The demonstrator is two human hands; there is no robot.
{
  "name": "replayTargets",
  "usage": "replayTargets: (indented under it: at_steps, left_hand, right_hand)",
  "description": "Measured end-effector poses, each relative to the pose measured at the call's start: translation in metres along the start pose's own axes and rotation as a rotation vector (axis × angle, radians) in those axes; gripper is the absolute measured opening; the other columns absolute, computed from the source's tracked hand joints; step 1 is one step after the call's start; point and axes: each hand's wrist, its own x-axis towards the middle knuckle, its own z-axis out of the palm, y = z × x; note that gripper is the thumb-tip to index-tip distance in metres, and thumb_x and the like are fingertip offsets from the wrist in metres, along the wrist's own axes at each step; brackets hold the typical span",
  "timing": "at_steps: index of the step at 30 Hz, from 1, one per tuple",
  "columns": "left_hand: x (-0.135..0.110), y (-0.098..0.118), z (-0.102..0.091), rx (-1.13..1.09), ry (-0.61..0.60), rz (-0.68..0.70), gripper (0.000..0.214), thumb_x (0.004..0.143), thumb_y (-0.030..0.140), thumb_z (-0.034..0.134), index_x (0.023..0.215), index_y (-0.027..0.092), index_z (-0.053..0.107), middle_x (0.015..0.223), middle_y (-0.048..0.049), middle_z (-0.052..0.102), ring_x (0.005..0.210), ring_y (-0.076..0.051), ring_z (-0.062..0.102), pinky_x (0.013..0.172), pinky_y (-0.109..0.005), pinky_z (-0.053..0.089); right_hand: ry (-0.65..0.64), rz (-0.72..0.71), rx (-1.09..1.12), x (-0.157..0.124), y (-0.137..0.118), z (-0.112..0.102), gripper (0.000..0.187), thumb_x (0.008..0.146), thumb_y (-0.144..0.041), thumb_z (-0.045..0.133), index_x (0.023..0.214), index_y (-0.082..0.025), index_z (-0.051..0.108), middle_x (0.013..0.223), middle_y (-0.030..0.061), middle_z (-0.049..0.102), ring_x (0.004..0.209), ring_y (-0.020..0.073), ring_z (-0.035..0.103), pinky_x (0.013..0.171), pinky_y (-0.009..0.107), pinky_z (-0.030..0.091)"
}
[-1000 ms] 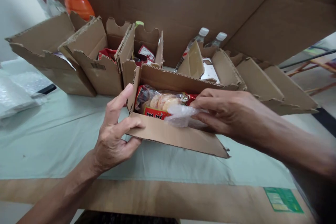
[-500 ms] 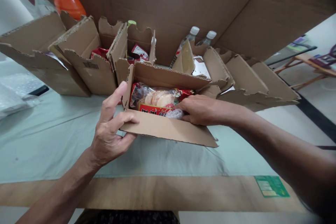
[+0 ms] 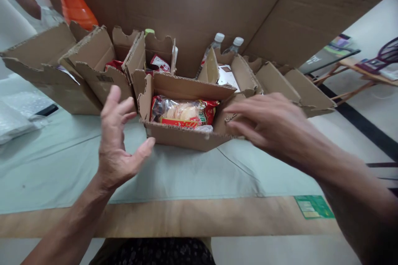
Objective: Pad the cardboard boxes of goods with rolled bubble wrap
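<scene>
A small cardboard box (image 3: pixel 183 138) stands on the table in front of me, its top open. In it lies a clear and red snack packet (image 3: pixel 186 112) with pale round crackers showing through the film. A bit of crumpled clear plastic (image 3: pixel 203 128) is by the front wall. My left hand (image 3: pixel 120 145) is off the box at its left, fingers and thumb spread, holding nothing. At the box's right end is my right hand (image 3: pixel 264 122), somewhat blurred, its fingers stretched out and apart from the thumb by the torn cardboard edge. Whether it touches that edge I cannot tell.
Several cardboard bins (image 3: pixel 105 66) line the back, some holding packets, before a tall cardboard panel (image 3: pixel 186 8). An orange bottle (image 3: pixel 76 4) and clear bottles (image 3: pixel 234 45) stand behind. Bubble wrap (image 3: pixel 15 112) lies left; a green packet (image 3: pixel 314 207) is at the front edge.
My left hand has let go of the box and drawn back left. My right hand has come out of the box to its right end. The front flap has swung upright.
</scene>
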Motion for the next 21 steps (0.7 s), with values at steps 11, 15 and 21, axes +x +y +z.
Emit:
replayTargets:
  at_steps: [11,15,21]
  left_hand:
    - [-0.003,-0.012,0.030,-0.256,-0.223,-0.481,0.085,0.077,0.041,0.079,0.151,0.022,0.043,0.145,-0.0137,0.060,0.135,-0.034,0.057,0.116,-0.054,0.047]
    - [-0.063,0.024,0.013,-0.168,-0.194,-0.517,0.072,0.083,0.040,0.078,0.147,0.025,0.048,0.143,-0.0118,0.061,0.137,-0.033,0.056,0.120,-0.054,0.043]
    - [-0.105,0.060,-0.062,-0.002,0.015,-0.549,0.052,0.086,0.040,0.080,0.133,0.029,0.060,0.125,-0.0056,0.069,0.127,-0.034,0.062,0.117,-0.057,0.046]
  right_hand:
    - [0.195,0.467,0.795,-0.071,-0.024,0.100,0.060,0.088,-0.066,0.067,0.129,-0.023,0.062,0.127,0.0138,0.073,0.109,0.0312,0.071,0.088,0.048,0.061]
    - [0.268,0.500,0.758,-0.111,-0.057,0.094,0.050,0.089,-0.060,0.070,0.122,-0.023,0.064,0.114,0.0129,0.075,0.105,0.0324,0.071,0.092,0.050,0.059]
    - [0.240,0.272,0.778,-0.108,-0.112,0.058,0.045,0.092,-0.051,0.072,0.128,-0.024,0.066,0.118,0.0121,0.073,0.111,0.0327,0.068,0.102,0.052,0.055]
